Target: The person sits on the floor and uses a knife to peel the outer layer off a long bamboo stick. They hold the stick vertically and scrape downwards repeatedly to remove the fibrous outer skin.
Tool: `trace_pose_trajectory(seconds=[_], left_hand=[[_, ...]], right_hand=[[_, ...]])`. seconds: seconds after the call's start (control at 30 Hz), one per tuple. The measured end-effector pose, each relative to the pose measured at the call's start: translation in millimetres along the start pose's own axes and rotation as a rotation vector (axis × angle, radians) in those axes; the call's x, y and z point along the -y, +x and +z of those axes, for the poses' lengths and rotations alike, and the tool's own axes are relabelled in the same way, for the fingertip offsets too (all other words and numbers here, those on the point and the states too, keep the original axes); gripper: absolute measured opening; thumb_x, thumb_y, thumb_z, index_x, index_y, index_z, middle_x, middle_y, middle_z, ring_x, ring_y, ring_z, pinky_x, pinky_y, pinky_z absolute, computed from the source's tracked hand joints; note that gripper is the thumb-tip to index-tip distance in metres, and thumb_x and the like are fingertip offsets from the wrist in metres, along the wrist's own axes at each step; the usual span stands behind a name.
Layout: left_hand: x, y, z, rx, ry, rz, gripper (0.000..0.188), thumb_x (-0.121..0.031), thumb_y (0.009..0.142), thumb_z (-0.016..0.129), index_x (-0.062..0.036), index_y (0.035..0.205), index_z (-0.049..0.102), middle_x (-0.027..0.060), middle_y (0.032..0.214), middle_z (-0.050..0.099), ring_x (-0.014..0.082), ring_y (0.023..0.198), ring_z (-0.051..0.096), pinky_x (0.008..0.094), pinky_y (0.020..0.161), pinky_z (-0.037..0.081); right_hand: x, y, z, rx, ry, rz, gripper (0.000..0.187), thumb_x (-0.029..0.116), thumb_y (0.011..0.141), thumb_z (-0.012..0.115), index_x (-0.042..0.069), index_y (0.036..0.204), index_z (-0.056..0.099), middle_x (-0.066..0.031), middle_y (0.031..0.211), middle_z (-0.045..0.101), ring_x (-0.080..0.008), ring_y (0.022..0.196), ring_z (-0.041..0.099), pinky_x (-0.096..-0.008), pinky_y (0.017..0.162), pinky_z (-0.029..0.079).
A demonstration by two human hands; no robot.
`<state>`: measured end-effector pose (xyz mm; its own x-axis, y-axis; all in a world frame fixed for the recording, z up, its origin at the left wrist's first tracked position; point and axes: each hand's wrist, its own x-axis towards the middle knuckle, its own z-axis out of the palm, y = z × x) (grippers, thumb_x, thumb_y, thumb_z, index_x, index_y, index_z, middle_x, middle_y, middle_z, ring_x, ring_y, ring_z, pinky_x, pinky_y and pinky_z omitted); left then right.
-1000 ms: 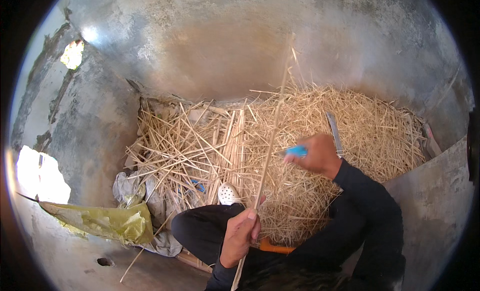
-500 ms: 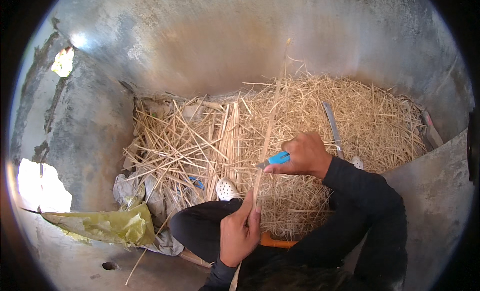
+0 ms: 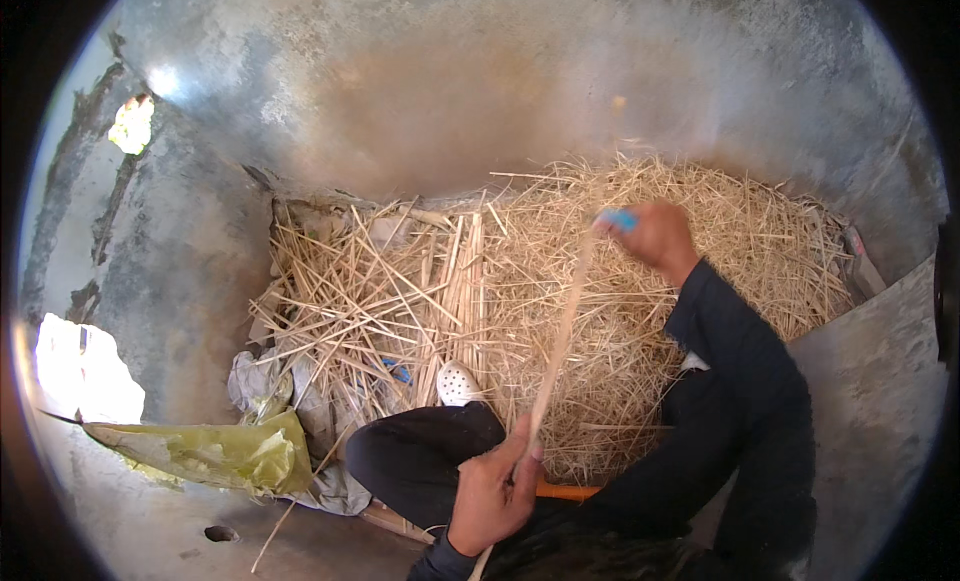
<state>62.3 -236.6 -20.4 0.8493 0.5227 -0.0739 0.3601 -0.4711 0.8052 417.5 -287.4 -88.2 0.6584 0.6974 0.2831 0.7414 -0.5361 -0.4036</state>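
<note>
A long, pale strip of what looks like bamboo (image 3: 563,351) slants up and away from me. My left hand (image 3: 496,493) is closed round its lower part, near my bent knee, and the tail end runs out below the hand. Farther off, near the strip's upper part, my right hand (image 3: 660,239) grips a blue-handled utility knife (image 3: 620,220). Motion blurs the knife's blade, so I cannot tell whether it touches the strip. Under the strip and my right arm lies a thick heap of curly shavings (image 3: 740,231).
Several cut strips (image 3: 370,291) lie criss-cross left of the shavings. A white clog (image 3: 457,383) is on my foot beside them. A yellowish sack (image 3: 230,456) lies at the lower left. A grey concrete wall (image 3: 450,91) rises behind. Something orange (image 3: 567,491) shows beneath my leg.
My right hand has moved away from me and rightward along the strip with the knife. The strip leans farther right. The long blade lying on the shavings is now hidden behind my right arm.
</note>
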Motion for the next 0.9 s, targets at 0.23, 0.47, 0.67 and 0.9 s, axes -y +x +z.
trace_pose_trajectory(seconds=[0.23,0.47,0.67,0.9], left_hand=[[-3.0,-23.0,8.5,0.346,-0.158,-0.077,0.040,-0.015,0.095,0.054,0.0052,0.129,0.050,0.0058,0.066,0.055,0.0074,0.056,0.049,0.0247,0.054,0.042],[31.4,11.6,14.1,0.133,-0.756,-0.387,0.040,-0.024,0.100,0.047,-0.0019,0.132,0.050,-0.0071,0.059,0.035,0.0021,0.051,0.032,0.0186,0.047,0.026],[17.6,26.4,16.8,0.117,-0.805,-0.319,0.044,-0.027,0.099,0.048,0.0018,0.131,0.049,-0.0059,0.055,0.034,0.0041,0.046,0.030,0.0199,0.045,0.026],[2.9,19.8,24.9,0.166,-0.727,-0.297,0.045,-0.027,0.098,0.050,0.0010,0.134,0.048,-0.0081,0.058,0.032,0.0030,0.048,0.028,0.0188,0.046,0.023]], right_hand=[[-240.4,31.1,-3.7,-0.777,-0.037,0.399,0.088,0.082,0.081,0.030,0.002,0.052,0.053,-0.0089,0.048,0.047,-0.0224,0.044,0.044,-0.0427,0.046,0.033],[-140.8,-9.9,-10.5,0.003,0.222,0.413,0.082,0.075,0.086,0.034,0.003,0.047,0.045,-0.0034,0.044,0.037,-0.0199,0.042,0.035,-0.0404,0.046,0.030],[41.3,-72.2,-19.4,0.114,0.137,-0.310,0.080,0.081,0.078,0.041,0.007,0.049,0.054,-0.0057,0.041,0.044,-0.0226,0.039,0.050,-0.0381,0.042,0.039],[22.0,-54.2,-23.4,0.080,0.084,-0.182,0.082,0.084,0.075,0.040,0.009,0.047,0.055,-0.0101,0.039,0.044,-0.0239,0.036,0.051,-0.0394,0.039,0.040]])
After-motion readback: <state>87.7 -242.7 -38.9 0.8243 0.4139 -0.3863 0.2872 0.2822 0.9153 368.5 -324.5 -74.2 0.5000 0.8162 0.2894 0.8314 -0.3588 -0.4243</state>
